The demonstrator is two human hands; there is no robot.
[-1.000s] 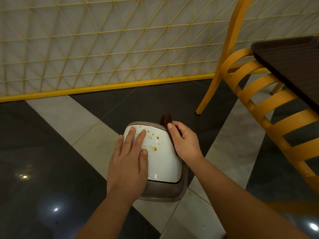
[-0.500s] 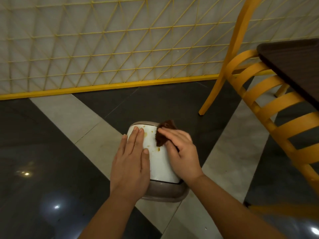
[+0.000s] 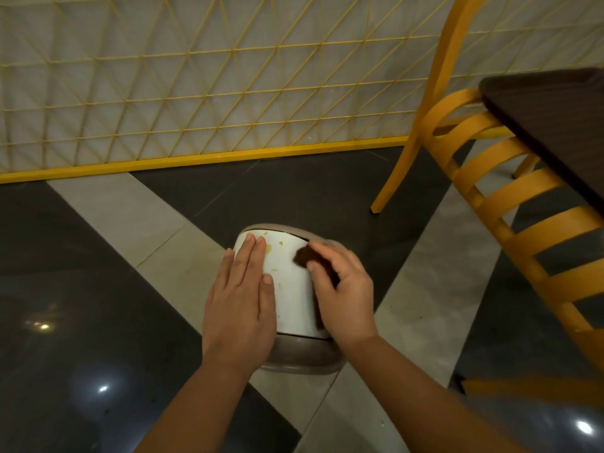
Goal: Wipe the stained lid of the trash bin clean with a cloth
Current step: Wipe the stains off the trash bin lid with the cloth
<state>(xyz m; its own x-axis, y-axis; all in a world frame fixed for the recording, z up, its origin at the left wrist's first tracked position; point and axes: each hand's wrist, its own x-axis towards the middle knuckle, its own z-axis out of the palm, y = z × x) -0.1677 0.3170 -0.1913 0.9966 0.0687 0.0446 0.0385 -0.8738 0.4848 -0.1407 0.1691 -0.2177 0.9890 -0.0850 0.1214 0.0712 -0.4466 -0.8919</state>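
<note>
Cloth [image 3: 307,258] under right hand [image 3: 346,289] at lid's [image 3: 291,289] right edge.

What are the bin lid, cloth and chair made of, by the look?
Bin lid: likely glossy white plastic; smooth, moulded, slight sheen.
Cloth under the right hand: dark brown, looks like matte fuzzy fabric; weave unclear.
Chair: yellow painted slats, bentwood or metal, cannot tell.

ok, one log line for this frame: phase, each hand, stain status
phase: wiping | left hand: flat on lid, steadying | right hand: presses brown cloth on lid's right side | stains: yellowish spots remain by left fingers
</note>
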